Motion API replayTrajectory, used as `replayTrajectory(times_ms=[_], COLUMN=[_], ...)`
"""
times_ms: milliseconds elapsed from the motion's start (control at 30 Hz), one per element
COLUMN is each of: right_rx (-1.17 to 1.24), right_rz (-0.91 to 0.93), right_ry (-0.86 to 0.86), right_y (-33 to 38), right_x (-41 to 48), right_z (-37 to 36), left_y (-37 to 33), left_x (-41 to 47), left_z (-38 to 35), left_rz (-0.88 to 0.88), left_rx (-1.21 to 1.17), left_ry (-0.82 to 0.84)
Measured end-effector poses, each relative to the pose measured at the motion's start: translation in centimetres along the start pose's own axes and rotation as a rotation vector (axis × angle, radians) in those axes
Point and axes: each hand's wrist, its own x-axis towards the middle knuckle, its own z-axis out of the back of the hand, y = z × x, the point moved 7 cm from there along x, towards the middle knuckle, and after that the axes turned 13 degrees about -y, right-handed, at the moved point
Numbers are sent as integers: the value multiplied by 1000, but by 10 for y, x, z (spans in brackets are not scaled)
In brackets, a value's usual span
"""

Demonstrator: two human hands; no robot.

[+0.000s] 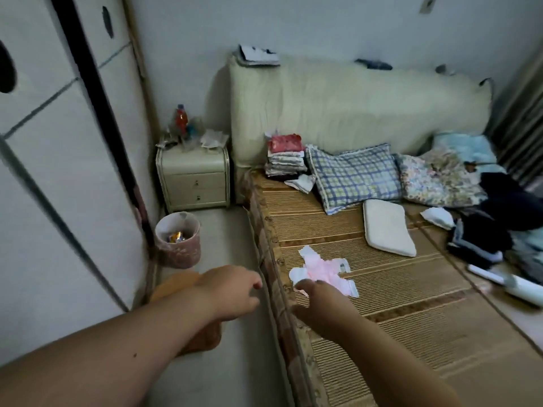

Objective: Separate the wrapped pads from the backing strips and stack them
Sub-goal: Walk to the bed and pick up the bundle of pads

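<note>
Wrapped pads (324, 273) lie in a loose pink-and-white heap on the bed mat (411, 289), near its edge. No stack visible; sorting looks barely begun. Right hand (318, 304) reaches the heap, grip unclear. Left hand (232, 290) hovers loosely curled, empty, over floor.

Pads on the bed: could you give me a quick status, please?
Left hand empty, over floor. Right hand reaching pads, grip unclear. Nothing blocking.
</note>
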Motion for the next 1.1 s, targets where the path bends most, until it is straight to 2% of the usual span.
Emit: replayTrajectory(times_ms=[267,567,733,933,1100], right_rx=[-44,-101,-92,2,99], right_rz=[-202,-270,-363,-623,-859], right_ry=[-71,-53,-85,-162,-250], right_y=[-53,-125,-161,-208,-226], right_x=[83,219,254,266,273], right_z=[12,45,68,77,55], left_y=[-8,-36,-65,-115,-141], left_x=[136,314,380,448,487], left_z=[-17,-28,-36,-58,-93], left_rz=[-216,-329,-454,-659,-871], left_rx=[-39,-45,-35,-6,-14], left_ry=[146,210,265,358,484])
